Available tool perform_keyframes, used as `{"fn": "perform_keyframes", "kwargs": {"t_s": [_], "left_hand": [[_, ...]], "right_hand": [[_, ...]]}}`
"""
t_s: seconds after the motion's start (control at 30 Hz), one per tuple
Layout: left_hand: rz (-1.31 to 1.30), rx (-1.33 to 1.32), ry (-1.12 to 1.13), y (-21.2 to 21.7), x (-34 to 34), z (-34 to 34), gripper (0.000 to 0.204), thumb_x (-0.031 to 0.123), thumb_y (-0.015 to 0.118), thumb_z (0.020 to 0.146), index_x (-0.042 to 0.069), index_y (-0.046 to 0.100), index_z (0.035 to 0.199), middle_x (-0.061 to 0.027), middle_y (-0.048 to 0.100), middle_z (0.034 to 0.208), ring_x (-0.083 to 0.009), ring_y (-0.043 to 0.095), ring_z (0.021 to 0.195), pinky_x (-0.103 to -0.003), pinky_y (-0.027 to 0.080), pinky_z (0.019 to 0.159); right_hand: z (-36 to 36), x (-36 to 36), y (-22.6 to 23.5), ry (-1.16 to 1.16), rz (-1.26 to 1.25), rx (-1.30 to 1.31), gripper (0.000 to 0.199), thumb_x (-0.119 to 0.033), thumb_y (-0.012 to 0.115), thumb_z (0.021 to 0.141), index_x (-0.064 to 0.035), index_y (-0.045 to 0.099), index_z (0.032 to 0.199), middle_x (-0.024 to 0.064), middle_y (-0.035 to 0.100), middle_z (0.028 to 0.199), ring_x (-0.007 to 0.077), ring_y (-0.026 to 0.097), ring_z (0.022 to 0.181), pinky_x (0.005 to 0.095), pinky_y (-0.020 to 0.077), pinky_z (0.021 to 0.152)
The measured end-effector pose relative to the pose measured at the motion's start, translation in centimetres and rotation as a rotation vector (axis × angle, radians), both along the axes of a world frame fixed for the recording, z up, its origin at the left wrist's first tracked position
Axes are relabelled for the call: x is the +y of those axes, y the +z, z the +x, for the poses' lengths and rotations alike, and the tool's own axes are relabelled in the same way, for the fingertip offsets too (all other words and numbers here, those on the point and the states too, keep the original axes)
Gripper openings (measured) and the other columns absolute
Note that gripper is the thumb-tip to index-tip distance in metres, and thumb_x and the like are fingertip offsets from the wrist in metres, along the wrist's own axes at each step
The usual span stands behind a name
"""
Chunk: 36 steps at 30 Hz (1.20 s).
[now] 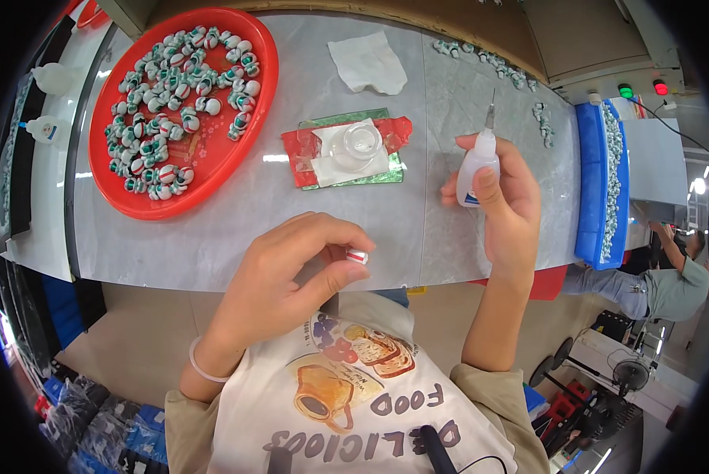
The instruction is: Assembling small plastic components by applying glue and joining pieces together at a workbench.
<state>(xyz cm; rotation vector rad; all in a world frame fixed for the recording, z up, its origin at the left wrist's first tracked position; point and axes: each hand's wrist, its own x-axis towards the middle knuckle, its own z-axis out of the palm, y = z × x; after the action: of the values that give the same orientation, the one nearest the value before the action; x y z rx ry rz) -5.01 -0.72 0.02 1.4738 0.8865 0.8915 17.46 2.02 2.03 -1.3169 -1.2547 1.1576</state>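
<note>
Presumably against drips, the right hand (514, 193) grips a bottle (476, 169) upright at two o'clock, left hand (279, 257) pinching a striped piece (358, 257).

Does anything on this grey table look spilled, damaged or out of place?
I see no clear spill or damage. Slightly odd: small green-and-white pieces lie loose on the table's far right, outside the red tray and blue bin. The red sheet sticks out unevenly past the green plate.
</note>
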Motion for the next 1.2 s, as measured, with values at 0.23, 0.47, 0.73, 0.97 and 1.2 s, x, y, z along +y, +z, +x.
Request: {"fn": "perform_keyframes", "kwargs": {"t_s": [0.23, 0.47, 0.73, 0.97, 1.2], "left_hand": [[-0.004, 0.007, -0.003, 0.0, 0.1, 0.0, 0.016, 0.005, 0.062, 0.074, 0.002, 0.057, 0.088, -0.0072, 0.056, 0.079, -0.0152, 0.056, 0.067, -0.025, 0.046, 0.06], [-0.012, 0.011, -0.024, -0.1, 0.3, -0.2, 0.018, 0.007, 0.064, 0.074, -0.001, 0.057, 0.089, -0.0092, 0.058, 0.082, -0.0137, 0.056, 0.07, -0.024, 0.046, 0.061], [-0.003, 0.057, -0.038, 0.2, 0.5, -0.1, 0.017, 0.006, 0.065, 0.072, 0.0, 0.059, 0.086, -0.0087, 0.059, 0.08, -0.0152, 0.056, 0.069, -0.025, 0.047, 0.06], [0.035, 0.081, -0.042, 0.2, 0.8, -0.2, 0.016, 0.007, 0.066, 0.07, 0.0, 0.06, 0.084, -0.0074, 0.06, 0.077, -0.0162, 0.055, 0.068, -0.025, 0.046, 0.06], [0.042, 0.087, -0.053, 0.2, 0.7, -0.3, 0.018, 0.009, 0.067, 0.07, 0.001, 0.06, 0.083, -0.0069, 0.061, 0.077, -0.0165, 0.055, 0.069, -0.026, 0.046, 0.059]], "right_hand": [[1.5, 0.7, 0.2, -0.09, 0.15, -0.187, 0.036, -0.016, 0.067, 0.072, 0.0028, 0.054, 0.1, 0.01, 0.057, 0.091, 0.0143, 0.056, 0.075, 0.0236, 0.0448, 0.063], [0.3, 2.2, 1.3, -0.131, 0.231, 0.019, 0.025, -0.008, 0.067, 0.07, 0.0027, 0.056, 0.09, 0.0087, 0.06, 0.083, 0.0136, 0.056, 0.075, 0.0226, 0.0456, 0.068], [-1.3, 1.7, 1.2, -0.205, 0.338, -0.18, 0.02, -0.01, 0.069, 0.071, 0.0031, 0.057, 0.08, 0.0034, 0.056, 0.07, 0.0059, 0.048, 0.061, 0.0166, 0.0374, 0.054], [-1.8, 1.8, 0.9, -0.208, 0.421, -0.29, 0.02, -0.011, 0.063, 0.076, 0.0063, 0.056, 0.084, 0.0071, 0.057, 0.07, 0.0079, 0.048, 0.058, 0.0174, 0.0357, 0.054], [-2.2, 1.9, 0.8, -0.163, 0.422, -0.27, 0.02, -0.011, 0.063, 0.075, 0.0067, 0.056, 0.083, 0.0066, 0.056, 0.069, 0.0081, 0.048, 0.059, 0.0176, 0.0353, 0.056]]}}
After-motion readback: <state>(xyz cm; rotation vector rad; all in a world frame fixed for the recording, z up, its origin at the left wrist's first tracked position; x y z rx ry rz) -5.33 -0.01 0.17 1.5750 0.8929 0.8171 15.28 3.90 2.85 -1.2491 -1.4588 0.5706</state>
